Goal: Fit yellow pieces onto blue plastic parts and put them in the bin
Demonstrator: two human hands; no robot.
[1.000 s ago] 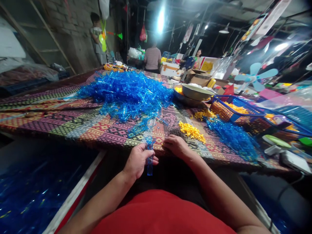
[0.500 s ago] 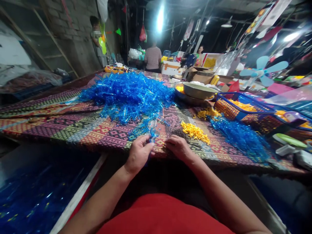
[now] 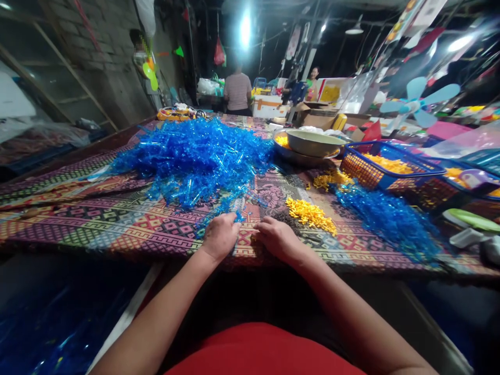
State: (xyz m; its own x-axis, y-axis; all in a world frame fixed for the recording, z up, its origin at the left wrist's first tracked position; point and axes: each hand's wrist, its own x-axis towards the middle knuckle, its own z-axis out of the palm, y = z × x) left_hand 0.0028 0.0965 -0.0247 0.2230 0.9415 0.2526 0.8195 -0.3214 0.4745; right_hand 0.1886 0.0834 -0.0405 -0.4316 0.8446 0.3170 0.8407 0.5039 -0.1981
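Note:
My left hand (image 3: 221,235) is at the table's front edge with its fingers curled together, at the near fringe of the clear blue plastic pieces (image 3: 199,156). A bit of blue shows just past its fingertips; whether it is gripped is hidden. My right hand (image 3: 279,238) is closed in a pinch close by, low over the cloth. What its fingertips hold is too small to make out. Beside it lie a heap of small dark pieces (image 3: 287,219) and a pile of small yellow plastic pieces (image 3: 310,216).
A patterned cloth (image 3: 156,229) covers the table. To the right are a second blue heap (image 3: 390,221), a blue basket (image 3: 390,174) of yellow pieces and stacked metal bowls (image 3: 312,143). A light-blue fan (image 3: 416,104) stands behind. Other people are farther back.
My left hand has moved slightly left; the blue piece that stood up from its fingers no longer shows there. My right hand has shifted a little left and nearer. The view has turned slightly.

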